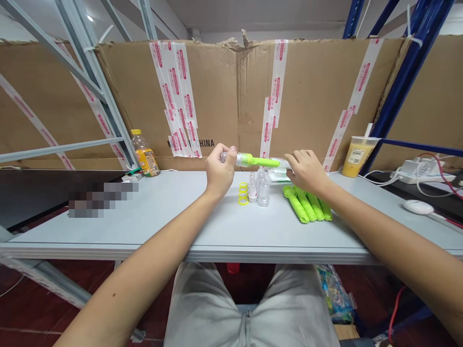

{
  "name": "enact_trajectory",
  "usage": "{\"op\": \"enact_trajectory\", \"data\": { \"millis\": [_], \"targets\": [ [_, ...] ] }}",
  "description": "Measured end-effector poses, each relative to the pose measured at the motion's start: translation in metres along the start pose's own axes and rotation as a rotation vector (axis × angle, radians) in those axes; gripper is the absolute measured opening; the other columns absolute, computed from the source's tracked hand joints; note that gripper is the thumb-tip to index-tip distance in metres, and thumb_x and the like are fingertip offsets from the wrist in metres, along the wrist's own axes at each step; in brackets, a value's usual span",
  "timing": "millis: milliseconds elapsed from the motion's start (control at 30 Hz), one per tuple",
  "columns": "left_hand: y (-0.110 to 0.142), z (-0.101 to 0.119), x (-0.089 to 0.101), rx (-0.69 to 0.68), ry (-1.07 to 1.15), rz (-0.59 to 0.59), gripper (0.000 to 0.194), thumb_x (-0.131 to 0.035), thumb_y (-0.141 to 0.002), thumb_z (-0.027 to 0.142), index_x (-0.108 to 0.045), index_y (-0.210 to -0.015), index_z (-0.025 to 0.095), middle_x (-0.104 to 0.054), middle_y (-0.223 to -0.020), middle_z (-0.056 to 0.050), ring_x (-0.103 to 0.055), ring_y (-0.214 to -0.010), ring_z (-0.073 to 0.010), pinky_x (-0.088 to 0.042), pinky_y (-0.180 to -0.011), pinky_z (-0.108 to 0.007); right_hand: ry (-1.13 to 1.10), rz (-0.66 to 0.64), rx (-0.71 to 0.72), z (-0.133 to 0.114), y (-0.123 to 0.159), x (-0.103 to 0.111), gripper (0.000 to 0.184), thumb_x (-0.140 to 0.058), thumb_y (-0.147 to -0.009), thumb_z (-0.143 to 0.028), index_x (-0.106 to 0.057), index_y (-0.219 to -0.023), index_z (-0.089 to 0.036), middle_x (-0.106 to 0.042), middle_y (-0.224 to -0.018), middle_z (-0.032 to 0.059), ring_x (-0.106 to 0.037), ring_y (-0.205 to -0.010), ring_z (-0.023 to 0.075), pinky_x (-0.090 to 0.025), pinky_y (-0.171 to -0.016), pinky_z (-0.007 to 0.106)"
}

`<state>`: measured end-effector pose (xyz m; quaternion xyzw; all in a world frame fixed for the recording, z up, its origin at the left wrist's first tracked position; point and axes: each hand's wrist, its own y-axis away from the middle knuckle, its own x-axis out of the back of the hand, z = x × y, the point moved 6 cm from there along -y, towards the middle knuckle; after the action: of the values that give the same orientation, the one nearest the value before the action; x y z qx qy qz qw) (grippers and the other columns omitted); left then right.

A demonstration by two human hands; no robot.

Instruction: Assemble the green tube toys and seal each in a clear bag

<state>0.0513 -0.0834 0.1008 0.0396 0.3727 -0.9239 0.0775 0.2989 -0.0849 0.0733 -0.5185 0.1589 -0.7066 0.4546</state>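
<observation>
My left hand [219, 168] is closed round the clear bottle end of a green-handled tool [253, 160], held level above the grey table [181, 221]. My right hand [306, 169] reaches to the far tip of that tool and a clear packet [280, 164] lying there; its fingers are curled down, and what they grip is hidden. Below the tool stand a few small clear bottles [261, 190], with yellow rings [243, 193] stacked to their left. Several green handles [307, 205] lie side by side under my right wrist.
A drink bottle with a yellow cap [144, 153] stands at the back left, a yellow cup with a straw [357, 155] at the back right. A white mouse [418, 206] and a power strip with cables [415, 171] sit far right. Taped cardboard [235, 96] walls the back.
</observation>
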Motion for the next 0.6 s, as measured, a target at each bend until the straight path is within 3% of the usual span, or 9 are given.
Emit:
{"op": "enact_trajectory", "data": {
  "millis": [233, 333, 500, 600],
  "targets": [
    [0.000, -0.005, -0.007, 0.008, 0.067, -0.088, 0.036, -0.067, -0.085, 0.047, -0.045, -0.069, 0.022, -0.038, -0.050, 0.008, -0.036, -0.039, -0.0072, -0.027, -0.038, -0.021, -0.057, 0.038, 0.013, -0.008, 0.000, 0.006, 0.034, -0.047, -0.089, -0.021, -0.057, -0.121, -0.013, -0.059, -0.102, 0.0167, -0.048, -0.096, 0.0327, -0.035, -0.084, 0.044],
    [-0.002, -0.004, -0.012, 0.005, 0.123, -0.167, 0.032, -0.067, -0.085, 0.046, -0.050, -0.074, 0.022, -0.044, -0.053, 0.007, -0.042, -0.040, -0.0073, -0.032, -0.037, -0.020, -0.159, 0.071, -0.009, -0.006, 0.000, 0.009, 0.034, -0.049, -0.090, -0.023, -0.056, -0.122, -0.014, -0.057, -0.104, 0.0158, -0.048, -0.097, 0.0318, -0.038, -0.084, 0.043],
    [0.001, -0.003, -0.023, 0.047, 0.186, -0.348, 0.028, -0.074, -0.079, 0.044, -0.061, -0.087, 0.020, -0.057, -0.067, 0.001, -0.053, -0.049, -0.0079, -0.042, -0.042, -0.020, -0.383, 0.049, -0.027, -0.001, -0.001, 0.013, 0.041, -0.057, -0.080, -0.018, -0.056, -0.121, -0.017, -0.057, -0.110, 0.0147, -0.051, -0.104, 0.0308, -0.044, -0.087, 0.042],
    [0.002, -0.003, -0.025, 0.021, 0.178, -0.384, 0.029, -0.073, -0.081, 0.045, -0.062, -0.089, 0.020, -0.057, -0.067, 0.002, -0.053, -0.049, -0.0079, -0.042, -0.043, -0.021, -0.448, 0.005, -0.044, 0.000, -0.002, 0.014, 0.049, -0.060, -0.077, -0.019, -0.054, -0.125, -0.018, -0.059, -0.118, 0.0145, -0.055, -0.108, 0.0307, -0.045, -0.090, 0.042]
  ]
}}
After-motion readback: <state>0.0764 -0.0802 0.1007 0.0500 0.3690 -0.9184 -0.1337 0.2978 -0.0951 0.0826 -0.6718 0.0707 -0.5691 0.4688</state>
